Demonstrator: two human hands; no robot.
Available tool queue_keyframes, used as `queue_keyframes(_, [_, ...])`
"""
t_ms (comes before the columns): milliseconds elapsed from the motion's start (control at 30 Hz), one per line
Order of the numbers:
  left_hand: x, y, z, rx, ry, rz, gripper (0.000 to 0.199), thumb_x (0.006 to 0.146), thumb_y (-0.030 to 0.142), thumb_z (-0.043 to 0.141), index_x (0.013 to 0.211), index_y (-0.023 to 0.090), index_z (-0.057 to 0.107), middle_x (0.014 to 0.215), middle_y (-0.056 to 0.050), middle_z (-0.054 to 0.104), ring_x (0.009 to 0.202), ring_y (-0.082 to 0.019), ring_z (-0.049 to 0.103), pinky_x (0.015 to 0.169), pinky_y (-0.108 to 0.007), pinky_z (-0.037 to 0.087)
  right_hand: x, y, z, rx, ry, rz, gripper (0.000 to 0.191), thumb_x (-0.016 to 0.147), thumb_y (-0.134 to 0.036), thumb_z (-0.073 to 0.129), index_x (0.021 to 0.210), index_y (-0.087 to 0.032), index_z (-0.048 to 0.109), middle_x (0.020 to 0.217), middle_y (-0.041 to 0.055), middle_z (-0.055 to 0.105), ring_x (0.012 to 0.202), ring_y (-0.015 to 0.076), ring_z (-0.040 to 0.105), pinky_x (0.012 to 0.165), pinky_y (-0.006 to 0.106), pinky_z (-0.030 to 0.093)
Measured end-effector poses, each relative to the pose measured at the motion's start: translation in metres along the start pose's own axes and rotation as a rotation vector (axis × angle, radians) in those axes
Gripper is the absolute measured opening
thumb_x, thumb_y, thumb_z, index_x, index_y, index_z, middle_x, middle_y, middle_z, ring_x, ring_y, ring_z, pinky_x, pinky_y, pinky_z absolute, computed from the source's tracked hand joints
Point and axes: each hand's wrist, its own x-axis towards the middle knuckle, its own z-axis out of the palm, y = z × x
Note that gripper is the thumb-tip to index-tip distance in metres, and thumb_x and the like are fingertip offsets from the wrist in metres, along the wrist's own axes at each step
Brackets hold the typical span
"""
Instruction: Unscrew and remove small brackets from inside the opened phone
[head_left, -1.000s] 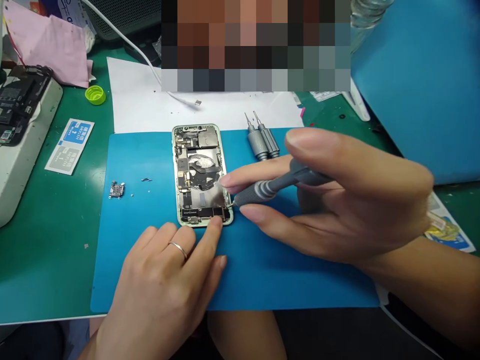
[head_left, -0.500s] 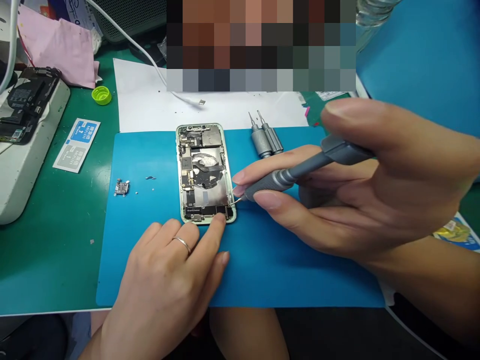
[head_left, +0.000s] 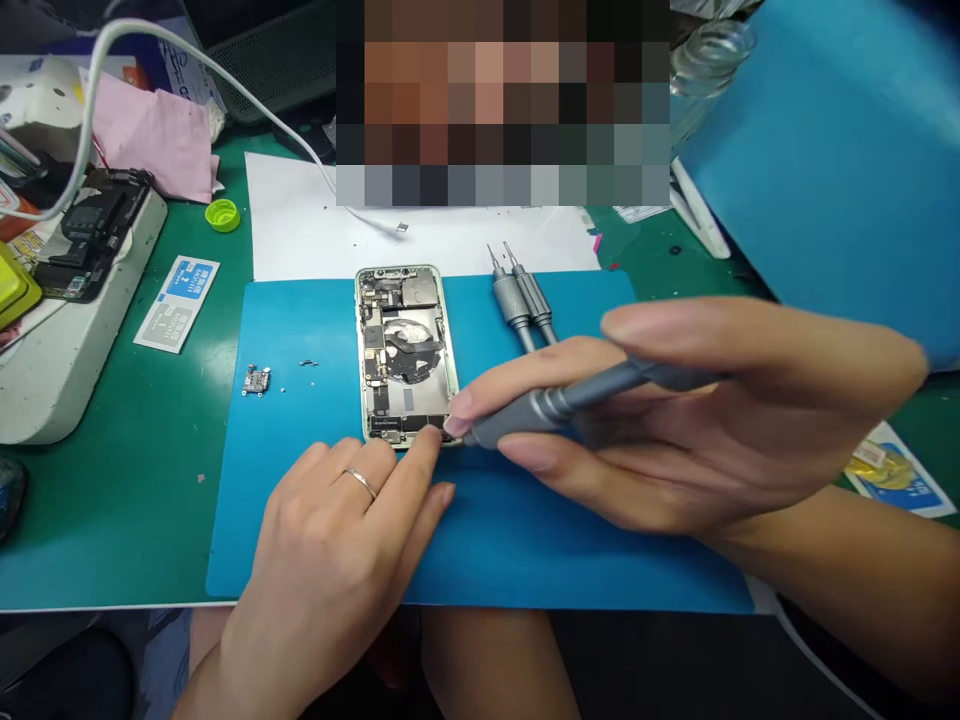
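An opened phone (head_left: 409,397) lies on the blue mat (head_left: 300,320), its inner boards and flex parts showing. My left hand (head_left: 334,530) rests at its bottom edge, the index fingertip touching the lower right part and the other fingers bent, holding nothing. A grey screwdriver (head_left: 517,418) is gripped in my right hand (head_left: 697,430), its tip at the phone's lower right corner, hidden near the fingertips. Left of the phone are a small metal part (head_left: 256,380) and a few tiny pieces.
Two more screwdrivers (head_left: 521,295) lie right of the phone. Behind are white paper (head_left: 292,220) and a white cable (head_left: 255,90). A white box (head_left: 90,340) bearing another phone part stands left, near a green cap (head_left: 223,215) and a wipe packet (head_left: 178,303).
The view has shifted a little. My right hand and the screwdriver have moved down and slightly left relative to the phone, toward its bottom corner. My left index finger stays on the phone.
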Motion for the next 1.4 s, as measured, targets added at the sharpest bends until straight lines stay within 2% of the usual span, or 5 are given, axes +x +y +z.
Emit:
queue_keyframes(233, [-0.001,-0.002,0.000,-0.059,0.045,-0.002,0.010,0.107,0.018,0.059,0.109,0.017,0.068,0.077,0.001,0.059,0.069,-0.017,0.050,0.064,-0.035,0.033,0.003,-0.003,-0.004,0.210,-0.106,-0.121,0.082,0.091,0.004,0.068,0.163,-0.023,0.039,0.110,0.0081,0.078,0.094,0.0161,0.081,0.078,0.023,0.071])
queue_keyframes(633, [0.002,0.000,0.000,-0.098,0.018,-0.045,0.020,0.106,0.015,0.057,0.091,0.017,0.070,0.073,0.001,0.057,0.067,-0.017,0.048,0.064,-0.037,0.031,0.006,-0.001,-0.005,0.153,-0.133,-0.124,0.081,0.094,0.002,0.066,0.164,-0.028,0.037,0.107,0.0056,0.079,0.092,0.0146,0.081,0.077,0.020,0.071])
queue_keyframes(833, [0.008,0.000,-0.007,-0.023,0.059,-0.092,0.017,0.105,0.017,0.059,0.095,0.016,0.074,0.075,0.000,0.059,0.069,-0.018,0.052,0.065,-0.038,0.033,0.006,0.006,-0.002,0.085,0.054,-0.090,0.076,0.091,-0.001,0.071,0.156,-0.036,0.052,0.124,0.0036,0.076,0.084,0.0164,0.082,0.067,0.016,0.069])
queue_keyframes(1100, [0.027,0.005,-0.003,0.048,0.022,-0.101,0.021,0.104,0.017,0.059,0.086,0.020,0.071,0.073,0.000,0.054,0.068,-0.021,0.047,0.063,-0.040,0.030,-0.006,0.014,-0.008,0.100,0.036,-0.001,0.055,0.096,-0.015,0.074,0.146,-0.033,0.061,0.096,0.0000,0.080,0.084,0.0136,0.081,0.075,0.012,0.066])
queue_keyframes(1400, [0.032,0.005,0.002,0.069,0.007,-0.114,0.017,0.105,0.019,0.060,0.098,0.020,0.076,0.076,0.000,0.061,0.070,-0.021,0.052,0.064,-0.039,0.031,-0.002,0.007,-0.006,0.017,0.094,-0.041,0.068,0.094,-0.014,0.075,0.155,-0.035,0.054,0.130,0.0034,0.074,0.086,0.0137,0.081,0.071,0.014,0.068])
